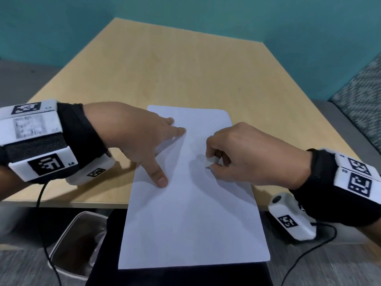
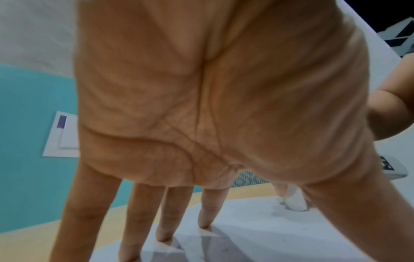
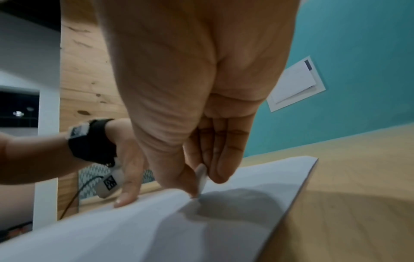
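left hand (image 1: 134, 133): fingers spread, pressing paper (image 1: 191, 213) flat | right hand (image 1: 243, 155): pinching white eraser (image 1: 210, 162) | paper: blank, smooth, overhangs near edge of wood-grain surface (image 1: 185, 69)

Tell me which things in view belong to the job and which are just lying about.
In the job:
- sheet of paper
- white piece, probably an eraser
- left hand, pressing the sheet flat
- right hand, pinching the white piece against the sheet

Lying about:
- clear container below the table edge
- patterned cushion
- wall card
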Available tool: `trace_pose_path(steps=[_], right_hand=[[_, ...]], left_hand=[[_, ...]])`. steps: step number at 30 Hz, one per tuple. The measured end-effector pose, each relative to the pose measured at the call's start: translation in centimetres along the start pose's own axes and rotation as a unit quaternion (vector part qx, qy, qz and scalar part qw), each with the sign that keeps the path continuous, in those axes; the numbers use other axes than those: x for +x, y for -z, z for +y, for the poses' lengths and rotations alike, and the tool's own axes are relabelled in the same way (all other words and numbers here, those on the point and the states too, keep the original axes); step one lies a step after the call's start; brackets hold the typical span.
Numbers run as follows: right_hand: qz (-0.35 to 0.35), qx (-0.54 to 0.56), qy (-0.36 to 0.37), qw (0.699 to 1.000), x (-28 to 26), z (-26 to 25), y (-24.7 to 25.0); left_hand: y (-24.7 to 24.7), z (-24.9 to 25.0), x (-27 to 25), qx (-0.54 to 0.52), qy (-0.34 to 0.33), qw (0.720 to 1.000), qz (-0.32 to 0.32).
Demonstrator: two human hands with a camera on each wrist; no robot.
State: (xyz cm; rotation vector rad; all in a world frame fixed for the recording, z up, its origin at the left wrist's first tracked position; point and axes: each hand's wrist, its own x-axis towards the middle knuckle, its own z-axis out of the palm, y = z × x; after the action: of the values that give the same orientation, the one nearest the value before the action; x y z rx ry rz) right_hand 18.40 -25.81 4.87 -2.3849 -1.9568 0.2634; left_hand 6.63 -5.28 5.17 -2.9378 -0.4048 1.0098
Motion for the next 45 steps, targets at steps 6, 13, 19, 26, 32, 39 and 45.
trace_pose_path(steps=[6, 13, 19, 26, 32, 39, 45], right_hand=[[-0.049, 0.002, 0.061, 0.997, -0.2, -1.3, -0.1], [-0.003, -0.024, 0.043, 0.999, 1.4, 0.2, 0.1], [-0.051, -0.013, 0.075, 0.996, 1.2, -0.2, 0.4], [-0.051, -0.012, 0.08, 0.995, 1.0, -0.9, 0.0], [0.002, -0.013, 0.031, 0.999, 2.3, 1.3, 0.4], [-0.023, -0.01, 0.046, 0.999, 0.8, 0.7, 0.5], [-0.019, -0.002, 0.03, 0.999, -0.2, 1.9, 0.5]], left_hand=[[0.1, 0.3, 0.2, 0.016, 0.004, 1.0, -0.01], [0.1, 0.2, 0.1, 0.011, 0.001, 1.0, -0.009], [0.3, 0.4, 0.2, 0.014, 0.007, 1.0, -0.009], [0.2, 0.3, 0.2, 0.006, 0.006, 1.0, -0.012], [0.3, 0.4, 0.0, 0.008, 0.008, 1.0, -0.011], [0.2, 0.1, 0.2, 0.014, 0.001, 1.0, -0.008], [0.7, -0.3, 0.2, -0.006, -0.023, 1.0, 0.005]])
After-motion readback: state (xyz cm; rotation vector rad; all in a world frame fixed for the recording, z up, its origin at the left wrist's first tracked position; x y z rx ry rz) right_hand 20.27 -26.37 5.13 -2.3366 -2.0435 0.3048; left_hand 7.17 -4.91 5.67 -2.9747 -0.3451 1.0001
